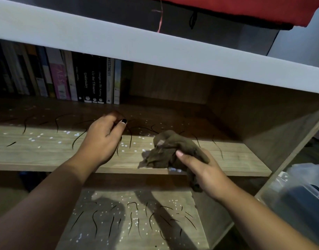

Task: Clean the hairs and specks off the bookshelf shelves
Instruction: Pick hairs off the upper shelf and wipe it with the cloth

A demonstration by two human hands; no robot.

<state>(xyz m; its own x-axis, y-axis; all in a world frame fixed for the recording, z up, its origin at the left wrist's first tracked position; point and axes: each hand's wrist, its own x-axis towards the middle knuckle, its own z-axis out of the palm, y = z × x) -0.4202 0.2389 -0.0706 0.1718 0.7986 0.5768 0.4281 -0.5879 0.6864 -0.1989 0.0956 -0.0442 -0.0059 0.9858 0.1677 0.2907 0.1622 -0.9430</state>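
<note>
Head view, one frame.

Left hand: over the middle shelf, about mid-width. Fingers are curled in and the thumb, with its dark-painted nail, is pressed toward the forefinger. I cannot tell whether a strand is caught in that pinch, as the fingertips are blurred.

Right hand: at the front edge of the same shelf, to the right of the left hand. The two hands are apart. It is clamped round a crumpled brown cloth. Most of the cloth is bunched on the shelf board ahead of the thumb, and a tail of it hangs below the hand, past the shelf edge.

Dirt on the middle shelf: long dark hairs lie scattered from the left side across to the right of the cloth, several just beside the left hand. Small white specks are sprinkled among them, thickest left of the left hand and between the hands.

Lower shelf: visible between my forearms. It carries more curved hairs and white specks across its width, partly under the arms' shadows.

Surroundings: a row of upright books stands at the back left of the middle shelf, spines outward; the right half of the back is bare wood. A white top board runs above. A red fabric item lies on it at top right. The wood-grain side panel closes the shelf on the right. Beyond it sits a clear plastic box, contents blurred.
</note>
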